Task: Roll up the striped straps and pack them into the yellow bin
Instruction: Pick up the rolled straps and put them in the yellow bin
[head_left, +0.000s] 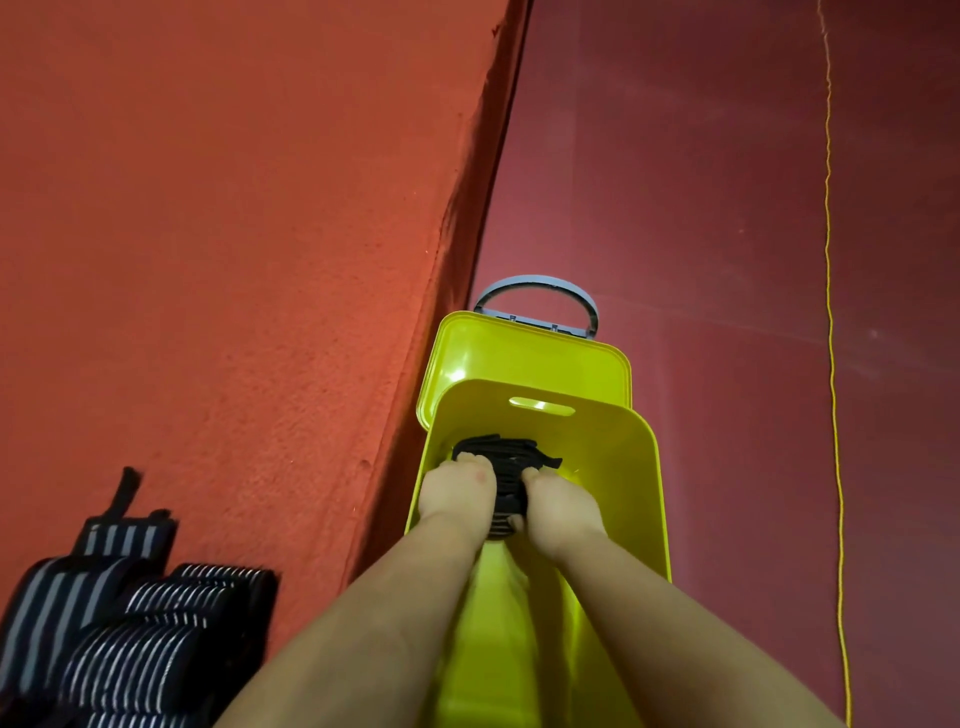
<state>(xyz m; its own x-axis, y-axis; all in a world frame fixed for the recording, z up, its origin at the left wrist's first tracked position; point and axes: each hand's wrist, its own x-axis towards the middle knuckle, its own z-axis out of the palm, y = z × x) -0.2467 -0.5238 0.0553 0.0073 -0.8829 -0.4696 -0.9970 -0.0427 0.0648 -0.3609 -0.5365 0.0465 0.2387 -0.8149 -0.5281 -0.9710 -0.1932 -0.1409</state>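
- Yellow bin (631, 499) stands on the floor (727, 208), hard against the edge of the orange mat (234, 234), its lid (524, 358) propped open at the far end.
- Both my hands are down inside the bin: left hand (451, 491) and right hand (558, 501) curl round a rolled strap (511, 467) from either side, gripping it between them.
- That roll sits low in the bin, near its far wall under the handle slot; whether it touches the bottom I cannot tell.
- So the step in hand, as I judge it, is packing this roll away.
- More straps (130, 623) lie in a heap on the mat's near left corner, well apart from the bin, so the job looks far from done.
- Next I would seat the roll snugly so it does not spring loose, let go, and reach left for another strap.
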